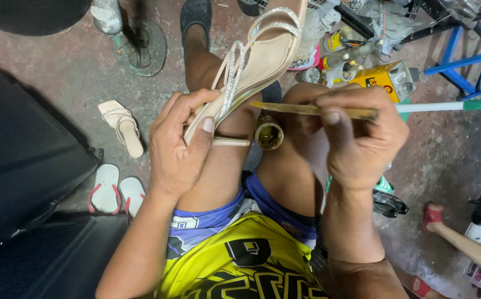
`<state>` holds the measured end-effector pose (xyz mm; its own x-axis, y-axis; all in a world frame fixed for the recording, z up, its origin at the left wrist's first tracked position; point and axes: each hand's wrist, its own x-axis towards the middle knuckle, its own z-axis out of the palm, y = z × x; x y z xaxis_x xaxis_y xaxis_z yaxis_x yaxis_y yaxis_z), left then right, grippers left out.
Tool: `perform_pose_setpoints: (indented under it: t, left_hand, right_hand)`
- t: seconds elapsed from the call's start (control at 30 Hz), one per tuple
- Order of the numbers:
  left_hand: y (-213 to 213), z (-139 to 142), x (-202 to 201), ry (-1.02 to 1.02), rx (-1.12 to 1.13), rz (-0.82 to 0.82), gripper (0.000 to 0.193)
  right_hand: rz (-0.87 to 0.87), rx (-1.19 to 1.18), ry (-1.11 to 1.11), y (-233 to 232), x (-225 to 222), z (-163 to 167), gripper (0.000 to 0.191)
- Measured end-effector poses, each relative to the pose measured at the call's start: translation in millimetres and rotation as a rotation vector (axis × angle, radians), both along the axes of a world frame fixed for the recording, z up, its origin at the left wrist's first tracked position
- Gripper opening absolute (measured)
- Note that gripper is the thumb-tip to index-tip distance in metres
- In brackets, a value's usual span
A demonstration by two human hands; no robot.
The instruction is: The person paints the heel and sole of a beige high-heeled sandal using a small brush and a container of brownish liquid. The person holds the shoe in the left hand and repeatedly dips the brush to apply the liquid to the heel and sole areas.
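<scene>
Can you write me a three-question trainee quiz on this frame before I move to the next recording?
1. True or false: the left hand grips a beige strappy high-heeled sandal at one end, with its rhinestone straps in view.
2. Multiple choice: what does the right hand hold? A) a flat wooden stick B) a pair of scissors C) a hammer
3. Short answer: what small open container sits between the person's knees?

Key
1. True.
2. A. The stick's tip points toward the sandal.
3. A small round jar, lid off, with yellowish contents.
</scene>
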<state>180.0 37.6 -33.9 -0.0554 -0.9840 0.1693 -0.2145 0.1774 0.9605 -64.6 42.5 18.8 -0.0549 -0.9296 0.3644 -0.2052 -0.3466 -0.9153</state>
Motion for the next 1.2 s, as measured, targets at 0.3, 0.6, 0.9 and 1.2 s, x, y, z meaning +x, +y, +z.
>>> perform_pose_setpoints:
  t: [0.3,0.6,0.9,1.2]
  left_hand:
    - [-2,2,-1,-0.038,-0.066,-0.006,0.032]
    - [-2,4,-4,-0.081,-0.078,0.011,0.029]
    - [-1,6,-4,-0.077,-0.057,0.028,0.030]
    - [-2,4,-1,-0.097,-0.063,0.029,0.029]
  right_hand:
    - [-0.005,0.000,0.258,-13,12,-11,0.008]
    - [0.002,-0.045,0.337,-14,16,-11,0.010]
    - [-0.023,-0.059,0.349,-16,15,-10,0.012]
    - [-0.088,-0.156,0.518,-19,11,-11,0.015]
